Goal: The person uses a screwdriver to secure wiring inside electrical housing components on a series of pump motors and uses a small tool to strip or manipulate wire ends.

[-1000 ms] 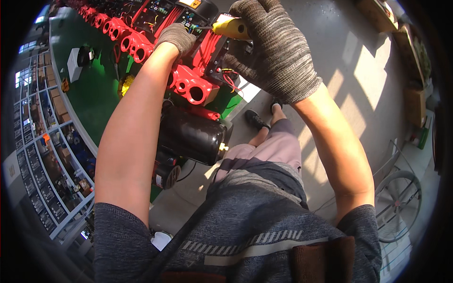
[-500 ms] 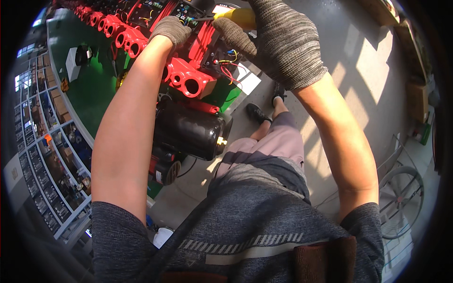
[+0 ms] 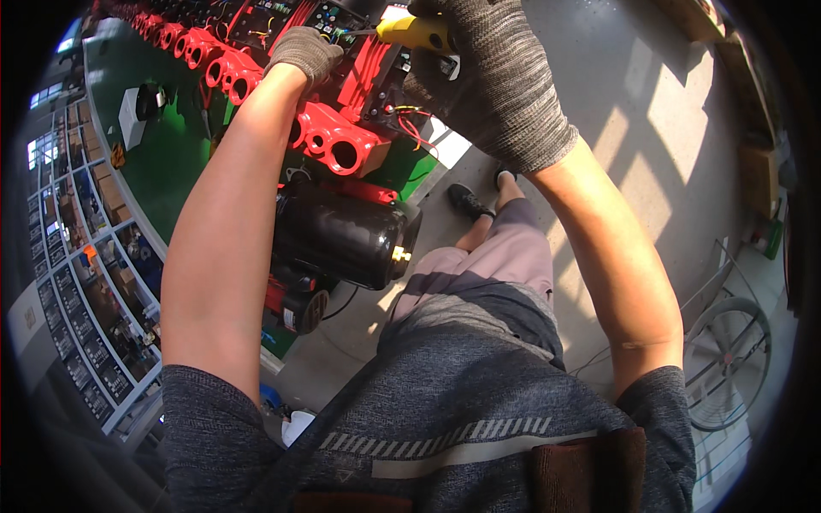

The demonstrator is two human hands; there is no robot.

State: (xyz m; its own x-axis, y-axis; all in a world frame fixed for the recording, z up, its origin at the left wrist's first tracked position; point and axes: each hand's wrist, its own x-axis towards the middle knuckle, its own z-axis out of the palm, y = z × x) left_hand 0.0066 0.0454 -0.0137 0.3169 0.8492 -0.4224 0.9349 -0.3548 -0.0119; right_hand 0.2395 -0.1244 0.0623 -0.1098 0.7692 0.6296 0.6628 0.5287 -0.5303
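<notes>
My right hand, in a grey knit glove, grips a yellow-bodied screwdriver near the top edge. Its thin metal shaft points left toward my left hand. That hand, gloved too, has its fingers curled at the tip of the shaft, over an open red housing; what they hold, if anything, is hidden. Below the tip lies a dark circuit board with small parts. The nearest red housing has round openings on its front, and coloured wires rise from its black box.
More red housings stand in a row along the green-topped bench. A black cylindrical tank with a brass fitting sits by the bench's near end. Shelving with boxes runs along the left; a round fan stands at right.
The screwdriver and my right hand have shifted slightly left, and the right hand has turned a little, its thumb now in shadow. My left hand stays almost in place.
</notes>
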